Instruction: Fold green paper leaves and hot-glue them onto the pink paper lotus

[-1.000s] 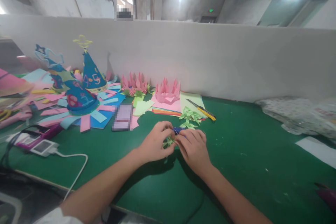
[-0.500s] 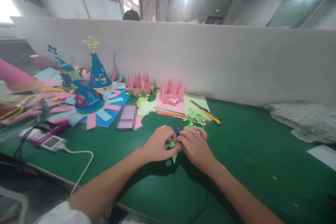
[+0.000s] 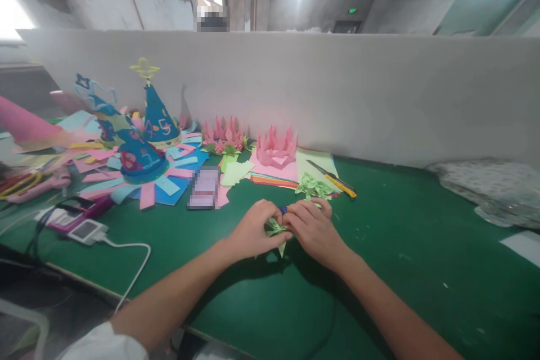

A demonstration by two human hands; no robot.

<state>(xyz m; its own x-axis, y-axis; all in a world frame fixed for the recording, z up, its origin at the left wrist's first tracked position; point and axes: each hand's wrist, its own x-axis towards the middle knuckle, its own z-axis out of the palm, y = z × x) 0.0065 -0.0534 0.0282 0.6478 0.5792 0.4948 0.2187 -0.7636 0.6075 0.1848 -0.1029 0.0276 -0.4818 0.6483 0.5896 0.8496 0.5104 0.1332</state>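
Note:
My left hand [image 3: 257,230] is closed in a pinch on a light green paper cutout [image 3: 276,228] with narrow leaf-like points; one point hangs below the fingers. Right beside it, my right hand [image 3: 314,230] has its fingers curled, the fingertips meeting those of the left at the paper. A small dark blue object [image 3: 283,210] pokes out at the right hand's index finger; most of it is hidden, so its kind is unclear. Just beyond the right hand lie more green paper cutouts [image 3: 314,184]. A yellow utility knife [image 3: 343,184] rests behind them with its blade out.
Pink paper crowns [image 3: 276,146] sit on stacked coloured paper [image 3: 274,181] by the white partition [image 3: 358,95]. Blue cone hats [image 3: 159,118] and paper strips fill the left. A phone [image 3: 203,188], a white cable [image 3: 141,259] and a plastic bag [image 3: 485,185] also lie on the green table [image 3: 400,292].
Both hands stay in nearly the same place. The green paper has turned slightly between the fingers, and the view has shifted a little.

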